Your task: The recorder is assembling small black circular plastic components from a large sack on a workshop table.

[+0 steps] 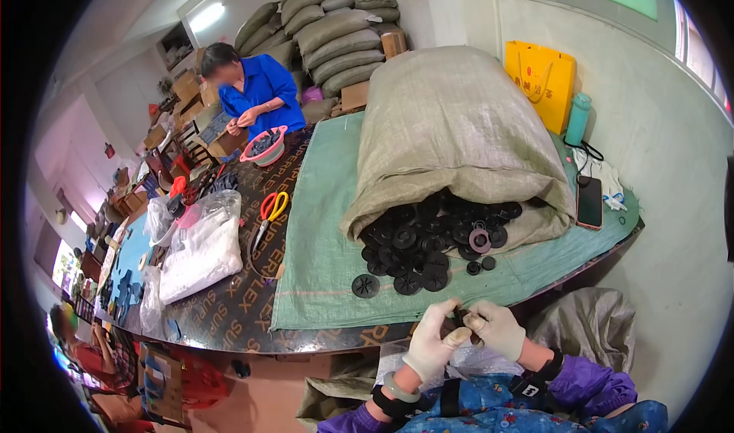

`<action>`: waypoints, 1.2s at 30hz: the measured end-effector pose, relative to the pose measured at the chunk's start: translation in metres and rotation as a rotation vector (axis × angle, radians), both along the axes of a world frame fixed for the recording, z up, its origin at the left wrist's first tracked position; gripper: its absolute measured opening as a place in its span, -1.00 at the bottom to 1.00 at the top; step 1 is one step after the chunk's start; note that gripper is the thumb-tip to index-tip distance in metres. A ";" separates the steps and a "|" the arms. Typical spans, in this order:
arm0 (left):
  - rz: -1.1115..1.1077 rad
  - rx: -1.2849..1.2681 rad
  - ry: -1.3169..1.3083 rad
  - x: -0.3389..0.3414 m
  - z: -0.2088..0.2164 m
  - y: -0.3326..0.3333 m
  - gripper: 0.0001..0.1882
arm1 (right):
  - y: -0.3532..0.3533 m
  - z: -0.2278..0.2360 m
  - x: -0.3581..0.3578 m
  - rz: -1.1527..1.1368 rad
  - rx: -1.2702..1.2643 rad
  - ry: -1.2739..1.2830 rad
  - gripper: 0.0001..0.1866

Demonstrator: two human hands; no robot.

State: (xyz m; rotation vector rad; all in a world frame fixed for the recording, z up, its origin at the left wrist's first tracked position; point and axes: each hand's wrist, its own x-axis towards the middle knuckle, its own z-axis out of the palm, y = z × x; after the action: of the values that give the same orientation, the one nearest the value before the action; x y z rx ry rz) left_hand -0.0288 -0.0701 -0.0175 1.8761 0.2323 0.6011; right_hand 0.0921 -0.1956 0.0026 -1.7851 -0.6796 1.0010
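Observation:
My left hand [433, 343] and my right hand [498, 330], both in white gloves, meet just beyond the table's near edge. Their fingers are closed around a small black rubber piece [459, 316], mostly hidden by the gloves. Past them, a heap of black rubber discs [435, 274] spills from the mouth of a large woven sack [459, 112]. Some discs lie flat and show star-like slits. One purplish-grey ring [479, 240] stands out among the black ones. A green woven sheet [321, 280] lies beneath the sack and discs.
Left of the sheet lie yellow-and-red scissors [269, 215] and a white plastic bag [200, 253]. A co-worker in blue [267, 89] stands behind a pink-rimmed basket [265, 149]. At right are a phone [589, 202], a teal bottle [579, 118] and a yellow paper bag [539, 81].

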 end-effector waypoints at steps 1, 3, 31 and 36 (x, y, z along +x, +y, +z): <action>-0.089 -0.312 0.036 -0.003 0.002 0.001 -0.38 | 0.000 -0.004 -0.002 -0.024 0.149 -0.211 -0.66; -0.217 -0.718 0.079 -0.004 0.005 0.003 -0.38 | 0.000 -0.014 -0.010 -0.072 0.446 -0.636 -0.64; 0.031 0.258 -0.038 0.006 0.002 0.008 -0.58 | 0.004 -0.004 0.008 0.060 0.065 -0.038 -0.58; 0.327 0.375 -0.019 0.015 -0.012 0.042 -0.84 | 0.026 -0.010 0.033 -0.070 0.116 -0.993 -0.82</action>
State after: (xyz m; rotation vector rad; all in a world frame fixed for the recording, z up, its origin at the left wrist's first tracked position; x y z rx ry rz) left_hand -0.0135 -0.0285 -0.0299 2.2098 0.4443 0.9356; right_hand 0.1255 -0.1700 -0.0076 -2.1304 -1.2174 -0.0510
